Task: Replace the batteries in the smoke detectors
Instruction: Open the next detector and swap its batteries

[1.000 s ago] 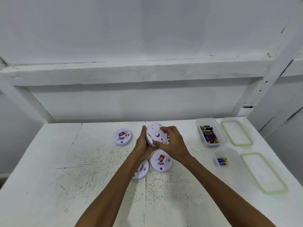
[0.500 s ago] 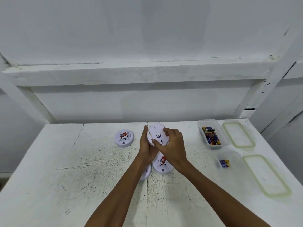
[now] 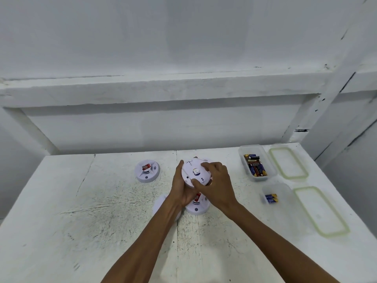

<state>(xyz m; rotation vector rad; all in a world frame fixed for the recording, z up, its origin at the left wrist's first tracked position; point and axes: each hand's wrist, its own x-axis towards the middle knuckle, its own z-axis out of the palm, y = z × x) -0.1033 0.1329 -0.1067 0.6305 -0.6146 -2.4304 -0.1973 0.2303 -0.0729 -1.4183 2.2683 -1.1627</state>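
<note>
Left hand [image 3: 180,190] and right hand [image 3: 218,186] grasp 1 detector [image 3: 193,172], half hiding 2 lower detectors [image 3: 196,209].

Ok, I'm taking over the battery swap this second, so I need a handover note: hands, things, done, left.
Left hand grips the raised smoke detector by its left rim; right hand pinches its back face.
On the table: far-left detector and near detector under the hands each show a red battery; a third detector is half hidden by the left forearm.
Right side: large tub of mixed batteries, small tub with two blue batteries, lids off beside them.
Done: no finished swap visible. Left: the raised one, then probably the others.
</note>
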